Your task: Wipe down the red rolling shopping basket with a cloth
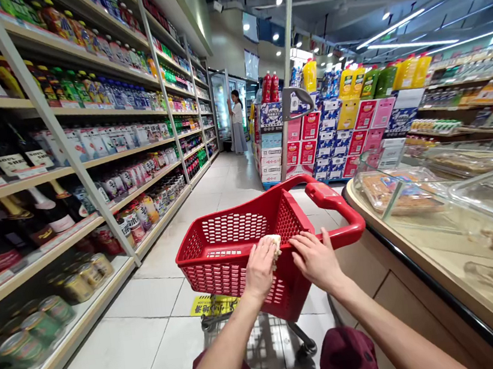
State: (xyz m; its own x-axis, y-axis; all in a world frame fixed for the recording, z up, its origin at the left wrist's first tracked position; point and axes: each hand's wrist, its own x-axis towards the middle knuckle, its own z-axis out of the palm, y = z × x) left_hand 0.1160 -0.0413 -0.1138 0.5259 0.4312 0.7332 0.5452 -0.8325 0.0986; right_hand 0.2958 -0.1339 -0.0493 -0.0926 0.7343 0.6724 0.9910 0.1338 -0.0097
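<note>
A red plastic shopping cart [234, 265] stands sideways before me, its handle [333, 200] at the right end. My left hand [261, 265] is closed over a crumpled pale cloth [275, 247] and presses it on the near rim of the basket. Just to the right, my right hand [314, 258] rests on the same rim near the handle end, fingers laid over the edge with nothing seen in them. The left palm and part of the cloth are hidden. The basket's visible inside shows only red mesh walls.
Drink shelves [101, 155] line the left side. A glass-topped counter [421, 234] with packaged food stands close on the right. Stacked drink boxes [313, 139] rise behind the cart. A person [237, 122] stands down the aisle. A yellow floor sign [212, 304] lies beneath the cart.
</note>
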